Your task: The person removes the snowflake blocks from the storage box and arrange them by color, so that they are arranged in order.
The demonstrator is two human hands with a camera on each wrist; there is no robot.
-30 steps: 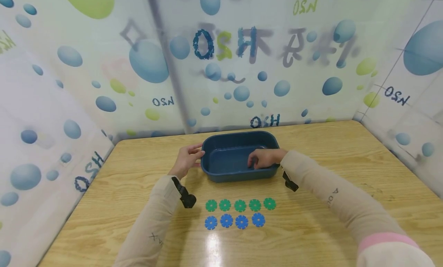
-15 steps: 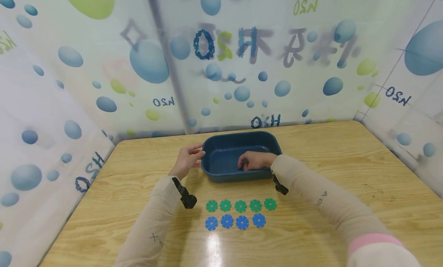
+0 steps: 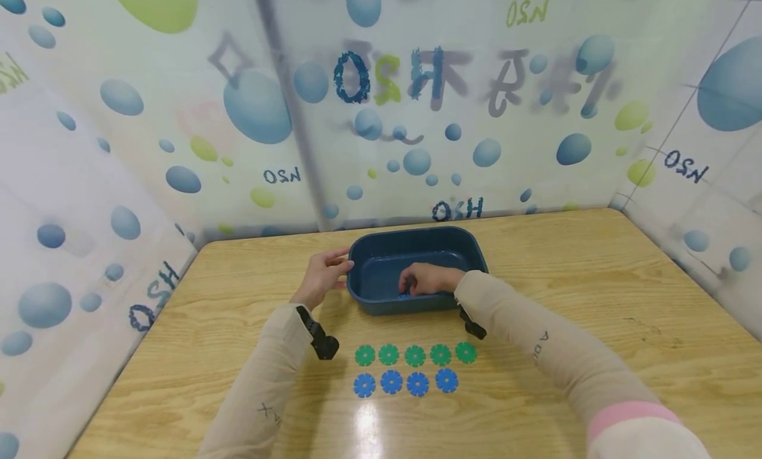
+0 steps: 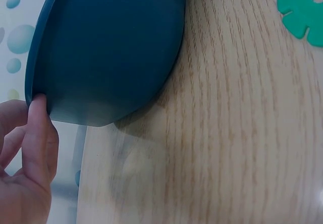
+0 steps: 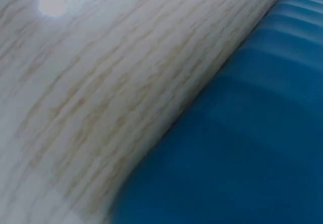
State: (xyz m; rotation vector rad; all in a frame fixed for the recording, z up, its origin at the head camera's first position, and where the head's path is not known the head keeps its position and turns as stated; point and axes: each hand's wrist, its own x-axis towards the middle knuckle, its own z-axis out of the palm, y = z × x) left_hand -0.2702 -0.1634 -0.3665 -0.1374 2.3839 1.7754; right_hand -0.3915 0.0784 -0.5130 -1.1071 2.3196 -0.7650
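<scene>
A dark blue rectangular plastic basin point(image 3: 381, 308) stands toward the back of the wooden table. Thumb and fingers of my left hand point(image 3: 320, 276) hold its left end at the rim. In the left wrist view, that thumb point(image 4: 38, 133) meets the basin's rim point(image 4: 43, 47). Inside the basin, low by the front wall, is my right hand point(image 3: 427, 278) with its fingers curled. A small blue patch shows at those fingertips; I cannot tell whether they pinch something. The right wrist view has only the basin's outer wall point(image 5: 237, 148) and the tabletop.
In front of the basin lies a row of several green notched discs point(image 3: 415, 356). Nearer to me runs a row of several blue notched discs point(image 3: 418, 383). Patterned curtain walls point(image 3: 381, 148) enclose the table point(image 3: 595, 300) at the back and sides.
My right hand has slid left inside the basin, along its front side. My left hand stays at the left rim, and the discs on the table have not moved.
</scene>
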